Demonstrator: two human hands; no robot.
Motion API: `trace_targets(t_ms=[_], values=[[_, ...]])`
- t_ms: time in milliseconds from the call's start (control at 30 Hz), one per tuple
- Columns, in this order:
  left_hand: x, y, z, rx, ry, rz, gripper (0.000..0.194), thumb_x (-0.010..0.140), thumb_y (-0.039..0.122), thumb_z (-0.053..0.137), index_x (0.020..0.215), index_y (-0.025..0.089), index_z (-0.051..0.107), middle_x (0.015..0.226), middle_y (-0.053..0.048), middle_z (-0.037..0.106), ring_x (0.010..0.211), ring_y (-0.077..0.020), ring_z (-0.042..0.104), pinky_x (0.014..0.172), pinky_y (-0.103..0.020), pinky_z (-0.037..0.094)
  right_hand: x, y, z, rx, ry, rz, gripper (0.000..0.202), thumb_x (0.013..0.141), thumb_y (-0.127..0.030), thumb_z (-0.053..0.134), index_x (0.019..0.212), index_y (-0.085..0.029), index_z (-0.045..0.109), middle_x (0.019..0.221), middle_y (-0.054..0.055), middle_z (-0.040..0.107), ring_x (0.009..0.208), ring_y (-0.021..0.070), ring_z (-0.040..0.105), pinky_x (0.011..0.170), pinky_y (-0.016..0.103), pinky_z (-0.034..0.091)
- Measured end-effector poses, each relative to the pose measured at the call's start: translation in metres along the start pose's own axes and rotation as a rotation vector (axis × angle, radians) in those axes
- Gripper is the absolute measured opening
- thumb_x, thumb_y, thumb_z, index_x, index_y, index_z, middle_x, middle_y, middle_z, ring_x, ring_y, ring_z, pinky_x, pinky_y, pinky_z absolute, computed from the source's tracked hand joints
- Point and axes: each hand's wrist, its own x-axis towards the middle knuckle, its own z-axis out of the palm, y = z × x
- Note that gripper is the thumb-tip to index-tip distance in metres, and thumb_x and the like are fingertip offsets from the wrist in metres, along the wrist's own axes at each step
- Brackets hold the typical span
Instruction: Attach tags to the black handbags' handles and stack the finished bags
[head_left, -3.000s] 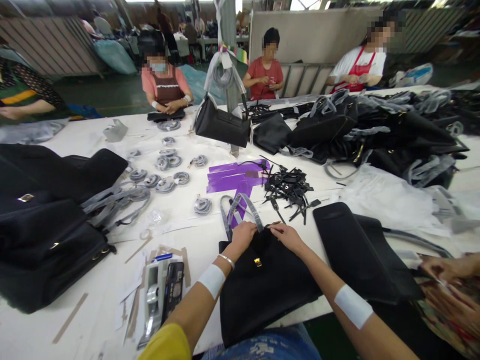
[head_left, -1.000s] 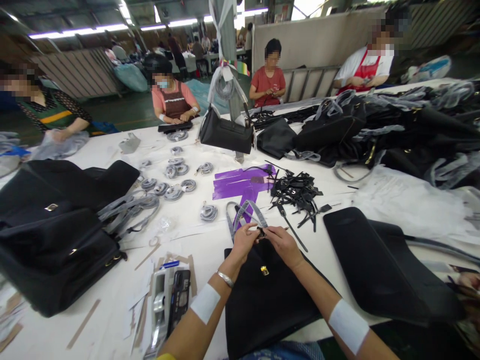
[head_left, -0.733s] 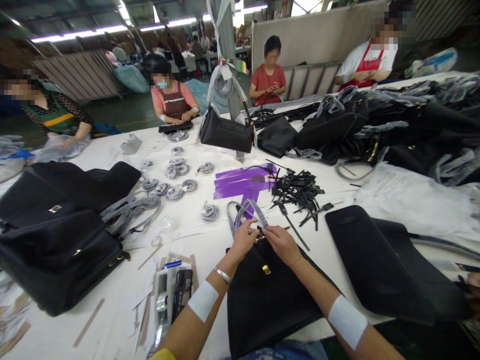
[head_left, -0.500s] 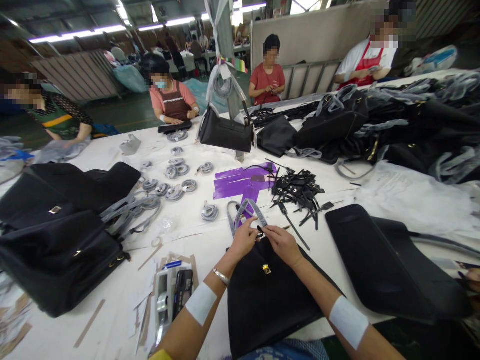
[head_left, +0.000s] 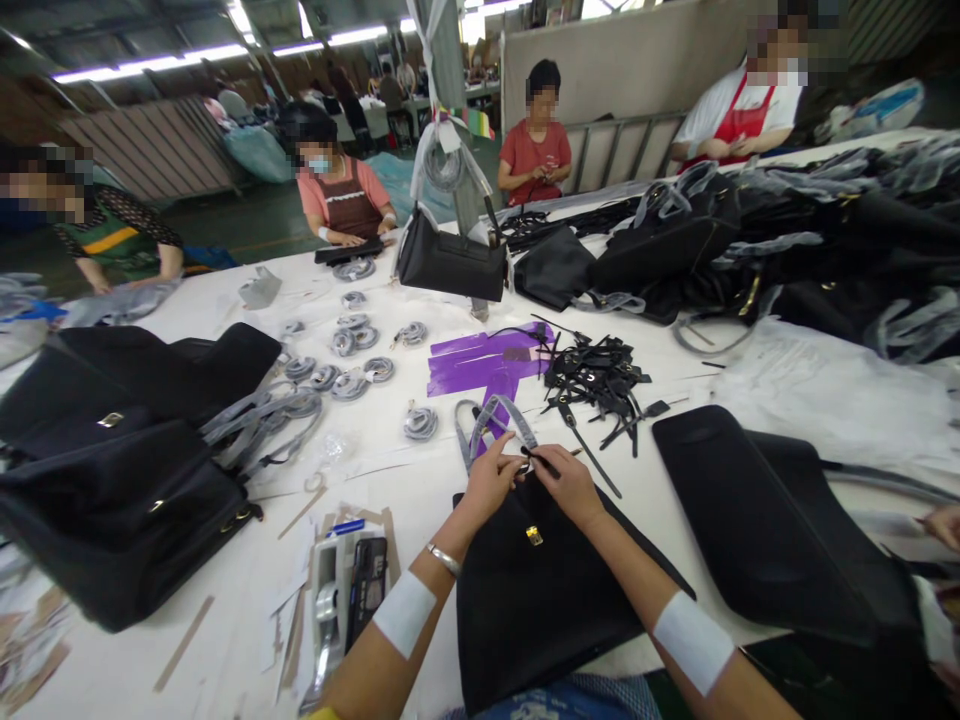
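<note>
A black handbag [head_left: 540,600] with a gold clasp [head_left: 533,536] lies on the table right in front of me. Its handles [head_left: 501,412], wrapped in clear greyish film, stand up at the far end. Beside the handle base, my left hand [head_left: 491,482] and my right hand [head_left: 570,485] meet over the top of the bag. Both have their fingers closed in a pinch on a narrow black leather strap [head_left: 534,457]. The fingers partly cover the strap, so how it passes round the handle is hidden.
Loose black straps [head_left: 596,385] are heaped beyond my right hand, next to purple tape [head_left: 480,365]. Coiled grey-wrapped straps [head_left: 349,383] lie farther left. Black bags [head_left: 120,500] stand at left; a flat one [head_left: 757,520] lies right. A tape dispenser [head_left: 328,600] is near my left forearm. Co-workers sit across.
My right hand has shifted slightly and its fingers have curled in more around the strap. At the right edge, another person's hand has come further into view. The bag stays nearly in place.
</note>
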Motion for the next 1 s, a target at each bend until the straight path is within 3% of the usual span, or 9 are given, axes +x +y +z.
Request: trace_targets(t_ms=[100,267,533,767,900,1000], values=[[0.002,0.000,-0.003,-0.078,0.121,-0.005,0.053,0.081,0.027,0.059,0.131,0.014,0.048,0.084,-0.007,0.070,0.066,-0.0150,0.065,0.058,-0.024,0.052,0.001,-0.004,-0.005,0.068,0.069,0.105,0.017,0.087,-0.028,0.055,0.098,-0.023,0.067,0.097,0.006,0.068,0.094,0.0210,0.064,0.089,0.038,0.052],[0.005,0.005,-0.005,-0.011,0.151,0.060,0.045,0.078,0.026,0.063,0.122,0.018,0.057,0.076,-0.002,0.069,0.061,-0.0130,0.062,0.066,-0.027,0.053,-0.001,-0.006,-0.005,0.165,-0.060,0.034,0.018,0.086,-0.025,0.056,0.098,-0.024,0.069,0.124,0.008,0.061,0.101,0.0206,0.065,0.097,0.039,0.049],[0.005,0.004,-0.006,-0.217,0.118,-0.043,0.059,0.072,0.032,0.070,0.126,0.013,0.054,0.071,-0.003,0.068,0.059,-0.0131,0.060,0.059,-0.025,0.050,-0.001,-0.005,-0.006,0.231,-0.173,0.031,0.021,0.083,-0.026,0.059,0.100,-0.027,0.072,0.116,0.004,0.068,0.107,0.0222,0.064,0.098,0.043,0.049],[0.001,0.000,0.001,-0.507,0.090,-0.133,0.074,0.069,0.036,0.077,0.134,0.017,0.046,0.085,-0.005,0.068,0.075,-0.0131,0.063,0.074,-0.027,0.051,-0.001,-0.007,-0.005,0.322,-0.081,0.156,0.016,0.081,-0.028,0.062,0.094,-0.024,0.072,0.101,0.005,0.072,0.099,0.0213,0.066,0.096,0.041,0.050],[0.004,0.000,0.007,-0.563,0.084,-0.230,0.052,0.066,0.040,0.078,0.109,0.014,0.065,0.092,-0.009,0.068,0.081,-0.0148,0.063,0.073,-0.027,0.050,-0.002,-0.006,-0.005,0.349,-0.073,0.193,0.017,0.080,-0.031,0.062,0.091,-0.022,0.072,0.099,0.006,0.072,0.097,0.0223,0.066,0.095,0.043,0.050],[0.008,0.002,0.006,-0.516,0.057,-0.221,0.038,0.065,0.041,0.079,0.088,0.012,0.070,0.087,-0.008,0.067,0.078,-0.0144,0.062,0.069,-0.025,0.050,-0.004,-0.004,-0.005,0.366,-0.079,0.214,0.017,0.079,-0.032,0.064,0.089,-0.022,0.072,0.098,0.006,0.073,0.097,0.0230,0.066,0.095,0.044,0.050]])
